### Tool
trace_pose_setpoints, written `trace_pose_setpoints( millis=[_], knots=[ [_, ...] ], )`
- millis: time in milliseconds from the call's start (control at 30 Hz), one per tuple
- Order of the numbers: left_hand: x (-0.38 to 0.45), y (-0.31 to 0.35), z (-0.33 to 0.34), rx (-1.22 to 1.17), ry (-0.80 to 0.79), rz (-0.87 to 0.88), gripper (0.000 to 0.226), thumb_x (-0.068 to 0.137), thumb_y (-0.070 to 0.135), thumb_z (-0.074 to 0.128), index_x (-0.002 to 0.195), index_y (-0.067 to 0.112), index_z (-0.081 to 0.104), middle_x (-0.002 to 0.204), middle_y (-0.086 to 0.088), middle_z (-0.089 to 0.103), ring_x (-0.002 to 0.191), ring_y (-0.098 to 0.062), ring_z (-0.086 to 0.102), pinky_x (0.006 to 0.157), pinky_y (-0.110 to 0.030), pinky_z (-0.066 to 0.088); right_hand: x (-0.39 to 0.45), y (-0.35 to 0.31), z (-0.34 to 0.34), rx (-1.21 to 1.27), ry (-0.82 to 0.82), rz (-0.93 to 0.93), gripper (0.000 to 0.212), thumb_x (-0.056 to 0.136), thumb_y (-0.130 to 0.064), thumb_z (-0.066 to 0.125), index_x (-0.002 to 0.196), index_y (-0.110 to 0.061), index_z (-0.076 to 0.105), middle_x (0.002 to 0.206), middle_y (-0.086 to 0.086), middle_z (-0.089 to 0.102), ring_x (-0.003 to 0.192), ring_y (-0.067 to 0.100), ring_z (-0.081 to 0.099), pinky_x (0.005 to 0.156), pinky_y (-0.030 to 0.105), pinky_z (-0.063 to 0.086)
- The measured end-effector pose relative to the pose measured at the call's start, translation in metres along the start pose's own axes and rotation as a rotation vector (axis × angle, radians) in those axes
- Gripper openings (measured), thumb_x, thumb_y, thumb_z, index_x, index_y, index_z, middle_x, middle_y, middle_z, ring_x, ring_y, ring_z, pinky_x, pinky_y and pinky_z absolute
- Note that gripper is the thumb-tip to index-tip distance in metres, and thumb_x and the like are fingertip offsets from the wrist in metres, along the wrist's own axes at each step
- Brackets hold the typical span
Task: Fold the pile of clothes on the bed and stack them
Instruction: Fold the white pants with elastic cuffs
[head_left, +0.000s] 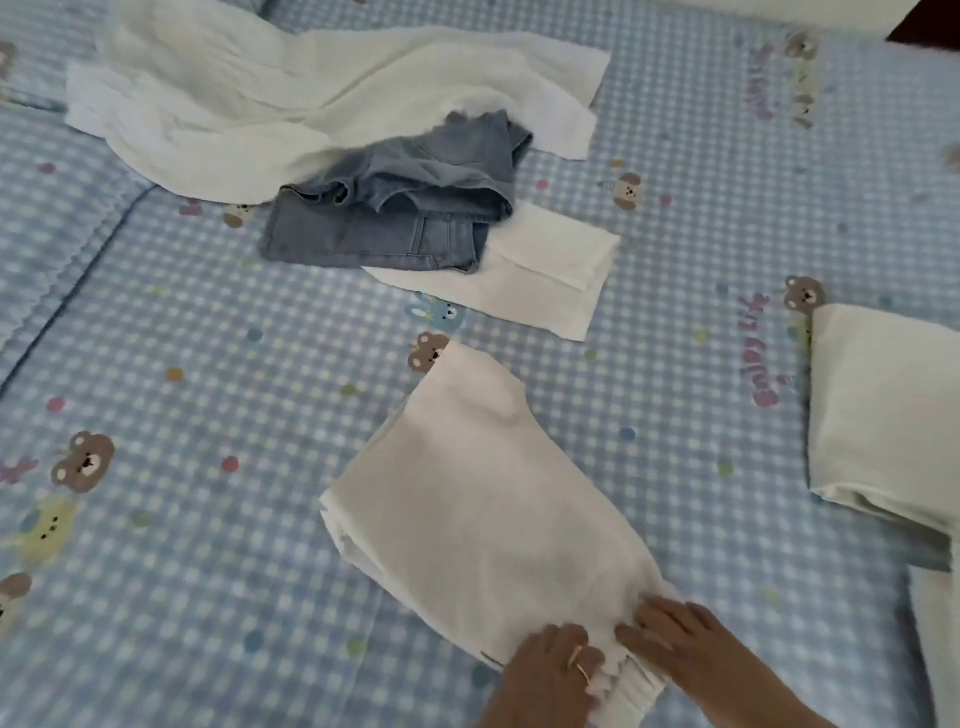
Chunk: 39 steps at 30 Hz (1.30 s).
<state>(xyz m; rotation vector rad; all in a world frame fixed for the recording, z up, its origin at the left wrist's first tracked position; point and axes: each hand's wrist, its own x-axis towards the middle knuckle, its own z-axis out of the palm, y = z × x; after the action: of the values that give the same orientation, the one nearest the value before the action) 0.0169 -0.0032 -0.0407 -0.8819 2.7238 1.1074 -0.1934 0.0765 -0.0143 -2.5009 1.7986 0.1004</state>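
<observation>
My left hand (550, 670) and my right hand (680, 631) lie side by side at the near end of a white garment (467, 499), which is spread flat on the bed (182, 338) in front of me. The fingers of both hands are pressed down on its gathered waistband; the cloth is bunched between them, and my left fingers curl into those folds, gripping them. A ring sits on one left finger. The right fingers lie flatter, spread on the fabric, and I cannot tell whether they pinch it or only press.

The garment runs away from me at a slant, its far corner just beside a printed bear on the blue checked sheet. Its left edge shows several layers doubled on themselves.

Farther off, a pair of blue denim shorts (395, 213) lies crumpled, partly under a large loose white cloth (249, 98) that sprawls across the far side of the bed. The shorts overlap a smaller white piece (530, 280) that has one flap turned over.

To my right, well apart from my hands, a folded cream-white item (883, 410) rests near the picture's edge.
</observation>
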Motion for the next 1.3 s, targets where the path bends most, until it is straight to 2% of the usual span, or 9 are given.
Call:
trace_pose_setpoints(
  millis=[100, 200, 367, 600, 733, 867, 1033, 1133, 1300],
  knots=[
    [0.041, -0.035, -0.048, 0.119, 0.379, -0.032, 0.02, 0.076, 0.029, 0.065, 0.091, 0.018, 0.073, 0.101, 0.0, 0.068, 0.096, -0.014, 0.059, 0.073, -0.021, 0.054, -0.001, -0.003, 0.002, 0.193, 0.102, 0.236, 0.03, 0.071, -0.014, 0.059, 0.09, -0.033, 0.073, 0.097, -0.003, 0.071, 0.09, 0.016, 0.068, 0.071, 0.022, 0.05],
    [0.104, -0.084, -0.11, 0.271, 0.559, -0.183, 0.039, 0.078, 0.009, 0.073, 0.116, 0.005, 0.064, 0.124, -0.021, 0.058, 0.113, -0.037, 0.058, 0.093, -0.044, 0.05, 0.019, -0.01, 0.009, 0.302, 0.189, 0.697, 0.045, 0.096, -0.032, 0.028, 0.106, -0.014, 0.068, 0.108, 0.014, 0.064, 0.095, 0.027, 0.06, 0.071, 0.035, 0.056],
    [0.198, -0.145, -0.165, 0.61, 0.109, -0.218, 0.051, 0.094, 0.043, 0.046, 0.141, 0.025, 0.038, 0.141, -0.006, 0.043, 0.138, -0.027, 0.03, 0.117, -0.045, 0.01, 0.054, -0.018, 0.03, 0.339, -0.081, 0.94, 0.074, 0.097, -0.05, 0.016, 0.094, -0.006, 0.075, 0.067, 0.012, 0.069, 0.055, 0.028, 0.068, 0.048, 0.039, 0.054],
    [0.242, -0.167, -0.177, 0.492, 0.171, -0.36, 0.022, 0.089, 0.008, 0.047, 0.107, 0.013, 0.059, 0.113, -0.009, 0.06, 0.106, -0.028, 0.053, 0.087, -0.037, 0.041, 0.057, -0.022, 0.055, 0.195, 0.082, 0.996, 0.081, 0.101, -0.045, 0.006, 0.083, -0.012, 0.078, 0.063, 0.007, 0.068, 0.048, 0.024, 0.064, 0.047, 0.033, 0.052],
    [0.188, -0.144, -0.143, 0.428, 0.395, 0.029, 0.041, 0.095, 0.01, 0.045, 0.136, 0.003, 0.044, 0.147, -0.018, 0.037, 0.138, -0.034, 0.032, 0.113, -0.042, 0.027, 0.072, -0.038, 0.055, 0.172, 0.161, 1.1, 0.057, 0.099, -0.043, 0.018, 0.121, -0.012, 0.06, 0.115, 0.014, 0.066, 0.112, 0.028, 0.059, 0.099, 0.041, 0.041],
    [0.105, -0.151, -0.085, 0.604, -0.052, 0.415, 0.057, 0.097, 0.04, 0.031, 0.148, 0.013, 0.026, 0.157, -0.009, 0.018, 0.145, -0.026, 0.014, 0.117, -0.042, 0.011, 0.099, -0.059, 0.07, 0.154, 0.144, 0.793, 0.053, 0.098, -0.045, 0.015, 0.138, -0.019, 0.037, 0.151, 0.005, 0.027, 0.147, 0.02, 0.007, 0.108, 0.049, 0.019],
    [0.085, -0.23, -0.124, 0.503, 0.083, -0.369, 0.085, 0.088, 0.062, -0.006, 0.146, 0.007, 0.023, 0.154, -0.02, 0.017, 0.143, -0.036, 0.017, 0.115, -0.046, 0.005, 0.065, -0.048, 0.083, 0.064, 0.072, 0.951, 0.049, 0.099, -0.041, 0.017, 0.138, -0.021, 0.039, 0.154, 0.002, 0.024, 0.146, 0.019, 0.011, 0.111, 0.049, 0.016],
    [0.066, -0.233, -0.128, 0.179, 0.116, -0.514, 0.082, 0.087, 0.057, 0.026, 0.145, -0.001, 0.025, 0.147, -0.026, 0.032, 0.134, -0.042, 0.032, 0.111, -0.052, 0.027, 0.043, -0.066, 0.083, 0.183, 0.204, 1.67, 0.059, 0.094, -0.04, 0.034, 0.135, 0.0, 0.047, 0.143, 0.024, 0.042, 0.129, 0.034, 0.039, 0.11, 0.045, 0.022],
    [0.065, -0.185, -0.112, -0.284, 0.126, -0.716, 0.079, 0.081, 0.02, 0.072, 0.145, 0.006, 0.029, 0.136, -0.017, 0.046, 0.121, -0.032, 0.049, 0.1, -0.039, 0.038, 0.071, -0.015, 0.06, 1.276, 0.5, 2.28, 0.036, 0.099, 0.004, 0.025, 0.128, 0.023, 0.036, 0.145, 0.034, 0.03, 0.137, 0.042, 0.025, 0.113, 0.044, 0.013]
  ],
)
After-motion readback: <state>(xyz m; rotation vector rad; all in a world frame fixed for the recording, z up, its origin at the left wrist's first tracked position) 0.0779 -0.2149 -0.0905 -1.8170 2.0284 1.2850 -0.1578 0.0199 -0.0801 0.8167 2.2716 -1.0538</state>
